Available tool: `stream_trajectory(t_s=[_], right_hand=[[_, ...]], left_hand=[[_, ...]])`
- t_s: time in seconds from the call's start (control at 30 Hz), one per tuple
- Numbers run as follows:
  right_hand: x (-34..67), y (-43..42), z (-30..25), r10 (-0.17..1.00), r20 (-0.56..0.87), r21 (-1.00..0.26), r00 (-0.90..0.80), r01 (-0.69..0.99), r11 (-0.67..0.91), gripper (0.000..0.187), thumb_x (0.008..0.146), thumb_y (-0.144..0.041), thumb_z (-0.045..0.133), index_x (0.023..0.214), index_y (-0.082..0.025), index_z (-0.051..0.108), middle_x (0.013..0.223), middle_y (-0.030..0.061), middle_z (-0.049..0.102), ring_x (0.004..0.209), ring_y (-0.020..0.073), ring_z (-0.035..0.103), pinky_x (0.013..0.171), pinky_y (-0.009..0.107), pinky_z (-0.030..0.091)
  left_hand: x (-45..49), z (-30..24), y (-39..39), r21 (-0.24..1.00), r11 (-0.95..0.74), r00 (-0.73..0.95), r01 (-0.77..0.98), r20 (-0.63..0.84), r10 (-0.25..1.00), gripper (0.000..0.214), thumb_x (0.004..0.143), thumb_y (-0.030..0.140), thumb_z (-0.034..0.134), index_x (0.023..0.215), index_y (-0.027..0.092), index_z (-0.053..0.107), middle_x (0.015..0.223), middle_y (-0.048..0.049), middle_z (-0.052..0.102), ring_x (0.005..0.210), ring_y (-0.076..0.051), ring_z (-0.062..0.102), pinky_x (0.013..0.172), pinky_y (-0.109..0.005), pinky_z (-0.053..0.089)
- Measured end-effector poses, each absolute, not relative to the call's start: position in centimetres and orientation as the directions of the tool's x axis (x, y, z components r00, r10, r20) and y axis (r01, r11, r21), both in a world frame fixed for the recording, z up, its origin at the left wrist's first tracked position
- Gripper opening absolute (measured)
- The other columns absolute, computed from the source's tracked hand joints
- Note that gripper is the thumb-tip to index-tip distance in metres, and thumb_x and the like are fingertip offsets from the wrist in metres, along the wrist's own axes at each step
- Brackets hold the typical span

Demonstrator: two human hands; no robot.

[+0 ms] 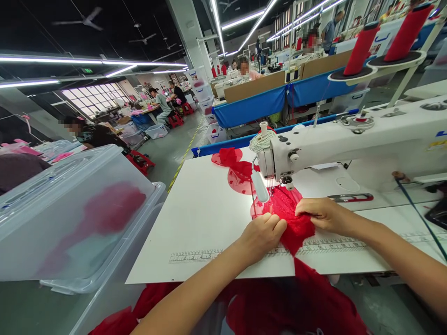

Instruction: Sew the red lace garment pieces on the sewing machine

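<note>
A: What are the hands doing?

B: Both grasp cloth. The left hand (267, 232) has its fingers curled over the near left edge of a bunched red fabric (293, 228); the right hand (323, 214) pinches its right edge between thumb and fingers.

A: Where is the fabric, and why hold it so?

B: Between the two hands, on a white desk (157, 223), its far part beneath the head of a sewing machine (279, 153). Gripping both sides probably keeps the layers spread and steady near the needle.

A: What lies further out?

B: Beyond the left hand, sheer red pieces (240, 174) trail across the desk, perhaps laid there to stay out of the way. Below both hands, more red cloth (314, 298) hangs at the desk's near edge. Well left of the left hand is a clear plastic bin (70, 223); beyond the right hand, thread cones (363, 46) stand on holders.

A: What can't you make out?

B: The needle's contact with the cloth, the fingertips tucked into folds, and the blurred bin contents. The hanging cloth is cut off below.
</note>
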State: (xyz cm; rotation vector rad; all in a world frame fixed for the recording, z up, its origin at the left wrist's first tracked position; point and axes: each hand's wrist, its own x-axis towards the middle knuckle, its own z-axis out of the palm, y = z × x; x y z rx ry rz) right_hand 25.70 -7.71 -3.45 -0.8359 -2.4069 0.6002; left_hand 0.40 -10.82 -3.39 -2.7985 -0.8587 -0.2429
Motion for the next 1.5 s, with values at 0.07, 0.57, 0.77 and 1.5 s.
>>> stream_trajectory(t_s=[0.07, 0.57, 0.77, 1.5], right_hand=[[25.7, -8.0, -3.2, 0.637, 0.299, -0.538, -0.711, 0.425, 0.728, 0.035, 0.076, -0.004, 0.042, 0.092, -0.022, 0.067, 0.094, 0.0052, 0.069, 0.082, 0.0188, 0.065, 0.071, 0.03, 0.051], [23.0, -5.2, -4.4, 0.636, 0.345, -0.299, -0.69, 0.562, 0.772, 0.021, 0.079, -0.008, 0.047, 0.078, -0.025, 0.06, 0.092, -0.0008, 0.071, 0.068, 0.0162, 0.058, 0.056, 0.027, 0.033], [22.9, -5.7, -4.3, 0.622, 0.395, -0.395, -0.676, 0.486, 0.779, 0.022, 0.083, -0.009, 0.044, 0.068, -0.024, 0.04, 0.068, -0.0008, 0.052, 0.06, 0.0156, 0.046, 0.055, 0.027, 0.034], [22.9, -5.0, -5.7, 0.912, 0.335, -0.897, -0.235, 0.216, 0.385, 0.03, 0.092, -0.04, 0.049, 0.114, -0.023, 0.059, 0.062, -0.0006, 0.067, 0.057, 0.0216, 0.068, 0.056, 0.033, 0.056]], left_hand=[[0.8, -3.5, -10.6, -0.095, -0.785, 0.783, 0.613, 0.212, 0.586, 0.017, 0.093, 0.007, 0.045, 0.084, 0.018, 0.055, 0.072, -0.0008, 0.051, 0.064, -0.017, 0.05, 0.057, -0.029, 0.04], [1.6, -2.6, -11.5, 0.019, -0.719, 0.707, 0.695, 0.166, 0.688, 0.01, 0.085, 0.027, 0.058, 0.08, 0.019, 0.058, 0.075, -0.0017, 0.053, 0.063, -0.017, 0.049, 0.057, -0.03, 0.039], [1.2, -3.9, -11.8, -0.026, -0.639, 0.618, 0.769, 0.284, 0.733, 0.036, 0.087, 0.01, 0.054, 0.124, 0.013, 0.057, 0.087, -0.006, 0.059, 0.075, -0.022, 0.058, 0.059, -0.03, 0.048], [-0.8, 0.2, -2.1, 0.794, -0.255, 0.586, 0.551, -0.151, 0.796, 0.031, 0.082, 0.016, 0.057, 0.062, 0.021, 0.034, 0.063, 0.0057, 0.04, 0.061, -0.009, 0.036, 0.056, -0.022, 0.035]])
